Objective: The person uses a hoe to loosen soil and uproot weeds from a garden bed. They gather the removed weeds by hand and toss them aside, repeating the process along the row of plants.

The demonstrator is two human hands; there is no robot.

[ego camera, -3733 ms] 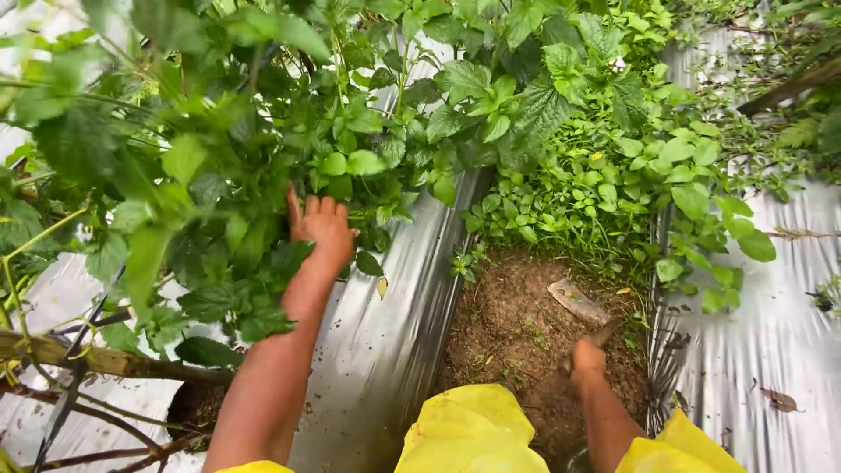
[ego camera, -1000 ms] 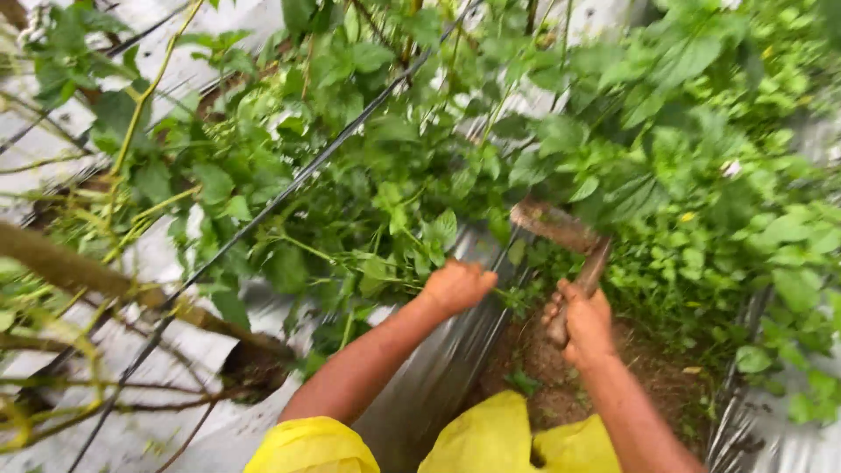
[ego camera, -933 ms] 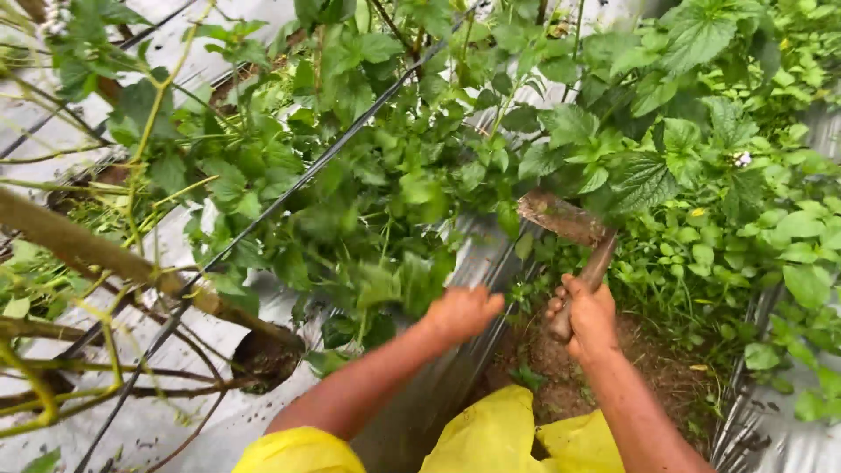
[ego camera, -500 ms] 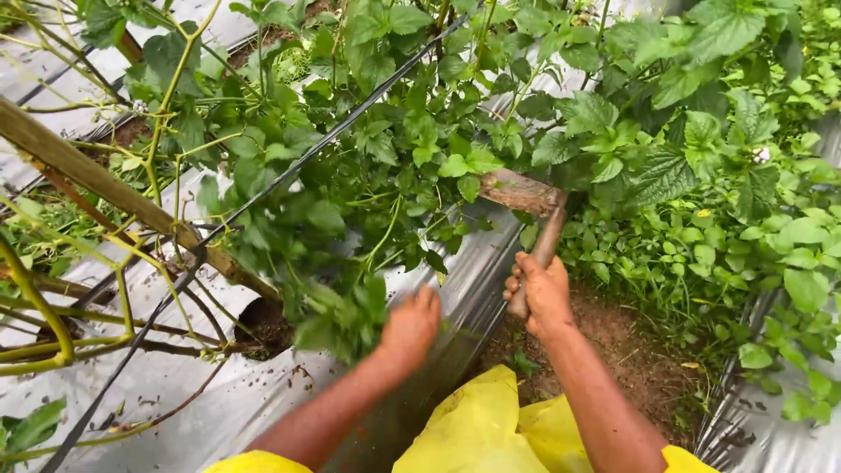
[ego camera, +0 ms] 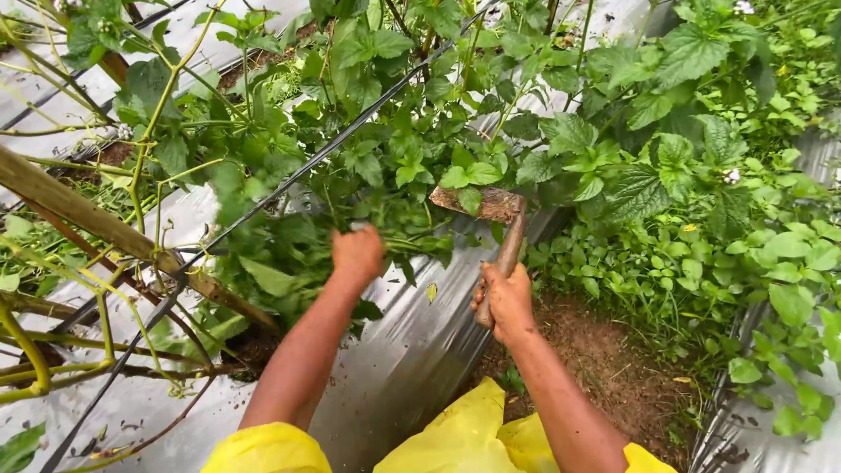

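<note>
A slanted wooden pole (ego camera: 105, 229) and black hose (ego camera: 289, 180) cross silver plastic mulch (ego camera: 412, 350) beside bare soil (ego camera: 613, 368).

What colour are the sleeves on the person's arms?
Bright yellow sleeves, seen best in the head view, at the bottom edge.

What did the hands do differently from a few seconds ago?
The right hand, which was low over the bare soil, has taken hold of the wooden-handled hoe with a rusty blade and lifted it toward the leaves. The left hand, open on the foliage before, has closed on a bunch of green leafy stems. The silver plastic ground sheet stayed put.
</note>
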